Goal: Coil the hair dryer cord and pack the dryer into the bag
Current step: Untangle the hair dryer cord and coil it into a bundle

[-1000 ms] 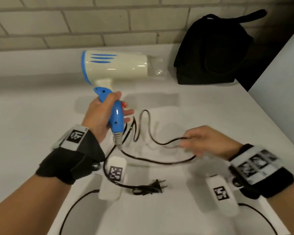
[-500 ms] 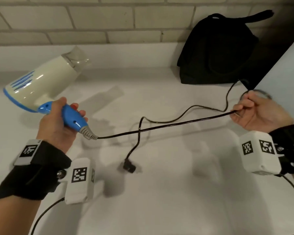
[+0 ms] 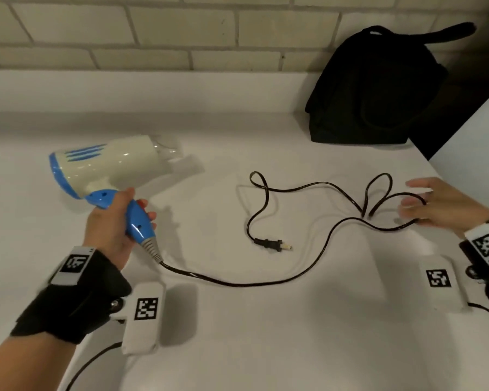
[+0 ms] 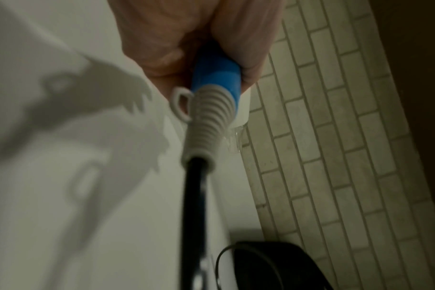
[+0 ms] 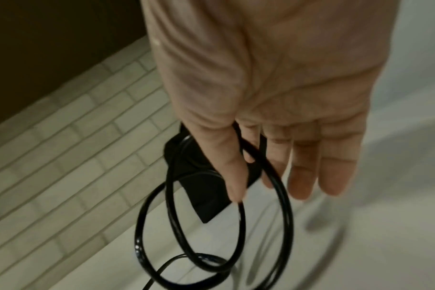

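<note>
Left hand (image 3: 110,227) grips the dryer (image 3: 108,165) handle; right hand (image 3: 446,204), fingers (image 5: 303,172) straight, carries cord (image 3: 294,273) loops near the surface's (image 3: 237,334) right edge, bag (image 3: 378,88) at the far edge.

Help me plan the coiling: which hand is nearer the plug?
Left, narrowly. The left hand grips the dryer handle left of the plug; the right hand is farther right, fingers through cord loops.

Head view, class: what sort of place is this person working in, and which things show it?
Probably a bathroom or utility counter: a smooth white countertop with a raised back edge, a pale brick-tile wall behind it, and a hair dryer with a black bag in the corner.
</note>
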Available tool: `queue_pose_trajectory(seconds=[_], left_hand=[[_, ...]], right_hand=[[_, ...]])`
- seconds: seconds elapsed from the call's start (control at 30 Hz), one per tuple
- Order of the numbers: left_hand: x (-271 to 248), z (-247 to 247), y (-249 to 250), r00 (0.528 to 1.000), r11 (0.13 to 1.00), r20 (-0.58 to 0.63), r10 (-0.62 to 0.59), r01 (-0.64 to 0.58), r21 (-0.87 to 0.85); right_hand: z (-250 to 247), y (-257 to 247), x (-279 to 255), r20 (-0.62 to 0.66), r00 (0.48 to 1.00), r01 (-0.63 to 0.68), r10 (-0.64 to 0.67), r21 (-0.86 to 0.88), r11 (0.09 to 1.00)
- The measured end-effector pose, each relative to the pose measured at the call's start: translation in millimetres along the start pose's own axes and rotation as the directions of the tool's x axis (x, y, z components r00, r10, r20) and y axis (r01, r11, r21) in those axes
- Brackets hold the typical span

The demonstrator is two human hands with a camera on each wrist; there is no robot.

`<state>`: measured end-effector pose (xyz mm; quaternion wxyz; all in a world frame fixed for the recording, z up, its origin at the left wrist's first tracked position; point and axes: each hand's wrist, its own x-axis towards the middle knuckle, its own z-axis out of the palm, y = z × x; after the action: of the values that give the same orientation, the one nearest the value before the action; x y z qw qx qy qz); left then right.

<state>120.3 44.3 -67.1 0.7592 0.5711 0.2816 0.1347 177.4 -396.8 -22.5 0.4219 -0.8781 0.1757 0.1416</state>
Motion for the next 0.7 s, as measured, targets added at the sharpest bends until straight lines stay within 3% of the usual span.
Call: queue_pose_trajectory(seconds=[0.1,0.17,0.3,0.4,0.47,0.57,0.7], left_hand=[[-2,7,-6,1.0,0.999,0.016,-0.016,0.015,0.052],[-4,12,-9,0.998,0.997,0.027,-0.048,0.047,0.064],[-7,23,-17,0.994,0.993,0.041,-0.101,0.099,0.066],[-9,26,-24,0.992,0.988,0.055,-0.116,0.109,0.107],[-10,27,-28,0.99,0.984,0.063,-0.124,0.114,0.138],[-12,27,-31,0.989,0.977,0.076,-0.129,0.114,0.181],[-12,24,-29,0.986,0.967,0.088,-0.144,0.122,0.223]], right_hand=[[-12,-11,-14,0.134,0.958,0.279,-0.252,-0.246,0.928],[-20,-23,-27,0.227,0.907,0.41,-0.354,-0.289,0.865],[-12,-50,-45,0.215,0.834,0.552,-0.508,-0.33,0.766],[16,-63,-35,0.191,0.797,0.582,-0.573,-0.495,0.645],[37,-67,-18,0.217,0.817,0.547,-0.534,-0.585,0.599],[63,-68,15,0.263,0.898,0.426,-0.352,-0.718,0.55],[89,-65,37,0.31,0.912,0.403,-0.268,-0.8,0.445]])
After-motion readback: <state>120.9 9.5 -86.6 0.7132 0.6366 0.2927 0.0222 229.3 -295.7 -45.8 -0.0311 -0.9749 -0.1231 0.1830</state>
